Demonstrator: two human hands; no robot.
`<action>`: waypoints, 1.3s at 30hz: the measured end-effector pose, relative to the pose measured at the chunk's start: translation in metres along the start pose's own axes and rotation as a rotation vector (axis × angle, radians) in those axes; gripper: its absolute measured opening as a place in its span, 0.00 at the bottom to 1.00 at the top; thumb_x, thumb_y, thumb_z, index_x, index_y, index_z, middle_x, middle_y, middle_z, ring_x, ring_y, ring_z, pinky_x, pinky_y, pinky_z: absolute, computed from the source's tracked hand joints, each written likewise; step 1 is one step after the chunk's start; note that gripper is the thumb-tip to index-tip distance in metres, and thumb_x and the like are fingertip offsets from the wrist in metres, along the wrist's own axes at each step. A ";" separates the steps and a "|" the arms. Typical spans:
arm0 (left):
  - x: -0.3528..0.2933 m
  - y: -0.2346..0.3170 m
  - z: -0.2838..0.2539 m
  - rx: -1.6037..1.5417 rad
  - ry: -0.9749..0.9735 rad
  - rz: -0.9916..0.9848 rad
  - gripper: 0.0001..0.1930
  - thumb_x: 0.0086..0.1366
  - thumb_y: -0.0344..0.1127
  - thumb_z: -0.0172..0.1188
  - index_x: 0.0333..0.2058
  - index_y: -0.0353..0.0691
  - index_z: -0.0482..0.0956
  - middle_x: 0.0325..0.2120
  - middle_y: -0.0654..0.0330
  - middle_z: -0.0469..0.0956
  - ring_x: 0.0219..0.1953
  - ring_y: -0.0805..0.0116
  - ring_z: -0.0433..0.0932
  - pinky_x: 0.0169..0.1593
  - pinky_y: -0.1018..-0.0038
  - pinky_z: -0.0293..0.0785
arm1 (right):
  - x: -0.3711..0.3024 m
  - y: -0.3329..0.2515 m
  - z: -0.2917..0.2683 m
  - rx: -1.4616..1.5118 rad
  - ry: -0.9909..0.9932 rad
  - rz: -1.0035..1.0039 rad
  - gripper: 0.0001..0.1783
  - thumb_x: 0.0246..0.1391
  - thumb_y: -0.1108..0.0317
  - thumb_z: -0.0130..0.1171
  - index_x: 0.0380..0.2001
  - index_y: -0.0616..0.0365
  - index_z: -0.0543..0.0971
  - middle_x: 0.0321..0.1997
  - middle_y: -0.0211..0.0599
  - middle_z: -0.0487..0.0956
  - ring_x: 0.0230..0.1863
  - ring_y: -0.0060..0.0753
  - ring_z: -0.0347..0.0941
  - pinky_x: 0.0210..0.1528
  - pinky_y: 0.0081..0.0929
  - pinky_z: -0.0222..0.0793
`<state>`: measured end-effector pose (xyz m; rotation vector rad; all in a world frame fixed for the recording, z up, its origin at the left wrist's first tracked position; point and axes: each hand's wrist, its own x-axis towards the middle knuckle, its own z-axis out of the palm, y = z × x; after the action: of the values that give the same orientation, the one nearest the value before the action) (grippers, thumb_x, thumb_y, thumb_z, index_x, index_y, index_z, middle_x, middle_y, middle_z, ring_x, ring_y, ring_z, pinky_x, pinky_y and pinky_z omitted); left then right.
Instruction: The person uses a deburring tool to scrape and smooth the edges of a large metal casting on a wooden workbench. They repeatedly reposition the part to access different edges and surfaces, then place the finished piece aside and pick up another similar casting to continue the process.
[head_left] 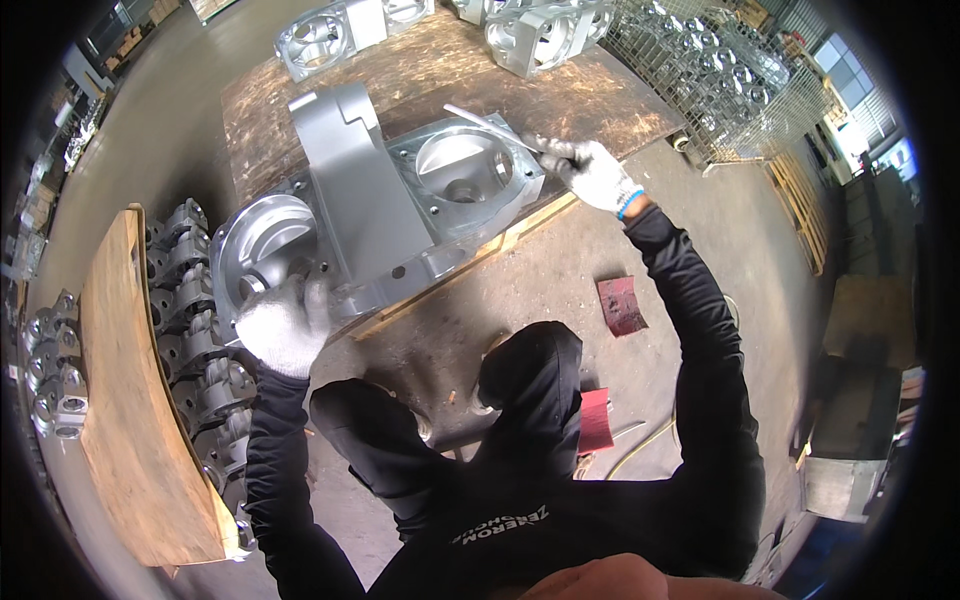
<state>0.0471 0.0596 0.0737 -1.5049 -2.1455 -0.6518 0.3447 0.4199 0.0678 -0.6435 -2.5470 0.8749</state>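
A big silvery metal casting (365, 200) lies across the near edge of the table, with a round bore at each end and a raised flat bridge between them. My left hand (284, 328), in a white glove, grips the near rim of the left bore; some fingertips are hard to make out against the metal. In my gloved right hand (592, 172) is a long thin grey file (490, 126). It slants up and left over the far rim of the right bore. Whether its edge touches the casting I cannot tell.
More castings (545, 40) stand at the table's (420, 65) far side. A wire cage (745, 110) full of metal parts is at the far right. To my left, stacked castings (205, 310) adjoin a wooden board (130, 400). Red sheets (622, 306) and a yellowish cord (645, 442) lie on the floor.
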 end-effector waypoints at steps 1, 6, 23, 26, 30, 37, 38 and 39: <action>0.000 0.000 -0.001 0.028 0.003 0.008 0.18 0.71 0.45 0.57 0.25 0.41 0.83 0.18 0.50 0.77 0.21 0.44 0.78 0.29 0.56 0.74 | 0.000 0.001 0.000 -0.010 0.015 -0.032 0.22 0.70 0.65 0.58 0.66 0.48 0.77 0.44 0.59 0.83 0.32 0.28 0.73 0.42 0.29 0.74; -0.004 -0.003 0.004 0.072 0.002 -0.011 0.19 0.72 0.44 0.55 0.25 0.41 0.83 0.17 0.50 0.77 0.20 0.44 0.77 0.28 0.55 0.72 | -0.070 0.017 0.001 0.194 0.014 -0.079 0.22 0.72 0.69 0.55 0.67 0.55 0.76 0.60 0.43 0.83 0.43 0.18 0.73 0.50 0.22 0.72; -0.007 -0.005 0.007 0.051 0.001 -0.010 0.21 0.74 0.44 0.53 0.23 0.39 0.82 0.16 0.47 0.75 0.20 0.44 0.76 0.29 0.55 0.71 | -0.055 0.049 0.007 0.161 0.030 -0.064 0.22 0.72 0.69 0.55 0.67 0.56 0.76 0.62 0.47 0.82 0.62 0.20 0.72 0.65 0.22 0.65; -0.006 -0.004 0.007 0.059 0.003 -0.014 0.21 0.74 0.44 0.53 0.22 0.40 0.81 0.15 0.49 0.74 0.20 0.45 0.75 0.29 0.55 0.70 | -0.043 0.058 0.014 0.276 0.043 -0.018 0.21 0.71 0.71 0.55 0.66 0.56 0.77 0.64 0.40 0.81 0.64 0.21 0.72 0.68 0.24 0.63; -0.004 -0.003 0.002 -0.005 -0.012 -0.009 0.20 0.73 0.44 0.54 0.23 0.40 0.80 0.15 0.49 0.74 0.19 0.44 0.74 0.29 0.54 0.69 | 0.049 0.051 0.023 0.296 0.039 0.026 0.21 0.71 0.71 0.56 0.65 0.54 0.78 0.59 0.38 0.85 0.60 0.21 0.75 0.63 0.27 0.68; -0.008 -0.002 0.003 0.014 -0.020 -0.053 0.17 0.70 0.44 0.58 0.26 0.39 0.83 0.17 0.47 0.76 0.20 0.43 0.76 0.29 0.53 0.71 | 0.036 -0.004 -0.025 -0.486 -0.065 0.059 0.19 0.65 0.63 0.57 0.57 0.50 0.83 0.42 0.56 0.85 0.43 0.56 0.83 0.47 0.41 0.78; -0.008 -0.002 0.003 -0.054 0.008 -0.047 0.17 0.70 0.44 0.58 0.26 0.39 0.83 0.17 0.47 0.76 0.21 0.43 0.77 0.30 0.53 0.72 | 0.038 -0.020 -0.021 -0.461 -0.029 0.026 0.19 0.65 0.61 0.55 0.55 0.49 0.84 0.40 0.56 0.84 0.42 0.60 0.82 0.46 0.46 0.78; -0.007 -0.002 0.003 -0.030 -0.008 -0.057 0.18 0.71 0.45 0.58 0.27 0.39 0.83 0.17 0.47 0.76 0.21 0.43 0.77 0.30 0.53 0.72 | 0.045 -0.036 -0.017 -0.456 -0.062 -0.002 0.18 0.65 0.61 0.55 0.54 0.49 0.84 0.39 0.56 0.84 0.42 0.60 0.82 0.46 0.46 0.78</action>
<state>0.0470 0.0552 0.0667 -1.4689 -2.2007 -0.7022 0.3048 0.4267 0.1126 -0.7494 -2.8247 0.3095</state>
